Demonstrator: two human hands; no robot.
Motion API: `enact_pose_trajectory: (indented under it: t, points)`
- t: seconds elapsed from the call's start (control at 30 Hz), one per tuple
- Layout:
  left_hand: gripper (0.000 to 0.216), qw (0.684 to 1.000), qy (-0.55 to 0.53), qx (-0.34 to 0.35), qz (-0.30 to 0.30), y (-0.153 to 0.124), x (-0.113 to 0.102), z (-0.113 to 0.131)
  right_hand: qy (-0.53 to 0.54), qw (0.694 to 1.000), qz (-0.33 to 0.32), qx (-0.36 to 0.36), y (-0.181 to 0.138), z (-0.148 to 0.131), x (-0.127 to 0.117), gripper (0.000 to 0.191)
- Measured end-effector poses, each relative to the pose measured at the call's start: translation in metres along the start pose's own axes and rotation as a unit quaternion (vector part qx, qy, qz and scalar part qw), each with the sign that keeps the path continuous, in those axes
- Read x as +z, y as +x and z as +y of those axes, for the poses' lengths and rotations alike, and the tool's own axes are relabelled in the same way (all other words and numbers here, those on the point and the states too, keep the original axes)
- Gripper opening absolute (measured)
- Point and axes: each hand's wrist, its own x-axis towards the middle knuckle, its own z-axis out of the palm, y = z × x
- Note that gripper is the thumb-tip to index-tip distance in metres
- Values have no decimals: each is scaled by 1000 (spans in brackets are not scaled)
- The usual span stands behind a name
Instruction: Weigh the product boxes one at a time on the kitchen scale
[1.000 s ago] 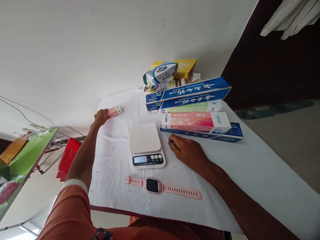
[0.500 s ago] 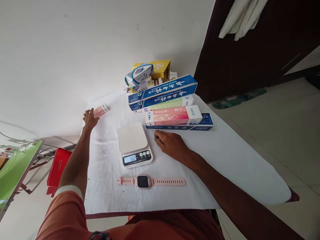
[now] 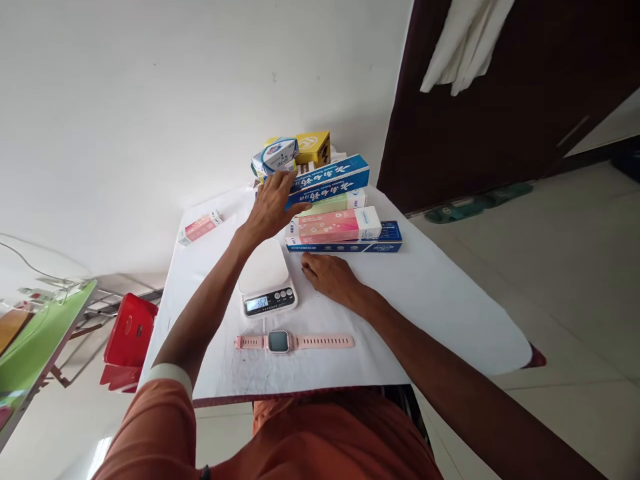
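Observation:
My left hand [image 3: 271, 204] reaches over the left end of the blue toothpaste boxes [image 3: 337, 180], thumb and fingers apart. Its fingertips are at the upper box; whether they press on it I cannot tell. My right hand [image 3: 330, 277] rests on the table with curled fingers and nothing visible in them, right of a white digital scale [image 3: 264, 267]. The scale's plate is bare and its display reads 362. Just beyond that hand lies a pink toothpaste box [image 3: 333, 225] on a dark blue box [image 3: 345, 247]. A small pink and white box [image 3: 201, 227] lies alone at the left.
A pink-strapped smartwatch [image 3: 279, 341] lies in front of the scale. Behind the toothpaste stand a yellow box [image 3: 314, 148] and a white and blue soap box [image 3: 275, 157]. The white-covered table [image 3: 425, 300] meets the wall; a red chair [image 3: 131, 330] stands at left.
My left hand has let go of the small pink and white box at the left and moved right to the blue toothpaste boxes. My right hand stays by the scale. The view has shifted slightly.

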Motion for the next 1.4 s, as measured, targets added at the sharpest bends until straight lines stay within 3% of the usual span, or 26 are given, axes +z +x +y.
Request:
enact_pose_trajectory:
  t: [0.2, 0.33, 0.4, 0.5, 0.57, 0.67, 0.73, 0.87, 0.97, 1.23, 1.4]
  points:
    - [61, 998, 21, -48, -35, 23, 14, -9, 1, 1000, -13, -8, 0, -1, -4, 26]
    - [54, 999, -24, -21, -26, 27, 17, -20, 10, 1000, -15, -4, 1, 1, -3, 25]
    - [52, 998, -57, -6, 3, 21, 9, -19, 13, 1000, -15, -1, 1, 2, -2, 23]
    - [55, 995, -79, 11, 58, -1, -23, -10, 14, 1000, -9, -5, 1, 2, -1, 23]
    - [57, 995, -71, 5, 65, -26, -52, -2, 15, 1000, -7, -8, 0, 2, -1, 24]
    - [54, 998, -59, -21, 16, -71, -84, 5, 15, 1000, -9, -2, 1, 1, -2, 23]
    - [51, 997, -64, -42, -32, -102, -90, 4, 16, 1000, -12, 4, 1, 1, -2, 23]
    - [46, 984, -94, -98, -117, -150, -73, -8, 29, 1000, 4, 0, 0, 4, 1, 25]
    - [43, 974, -110, -136, -146, -167, -56, -17, 52, 998, 29, -11, 0, 6, 4, 26]
    - [44, 971, -97, -155, -155, -172, -38, -27, 50, 999, 19, 0, 1, 6, 2, 24]
    - [61, 969, -97, -163, -159, -172, -52, -24, 46, 999, 14, -3, -1, 4, -1, 23]
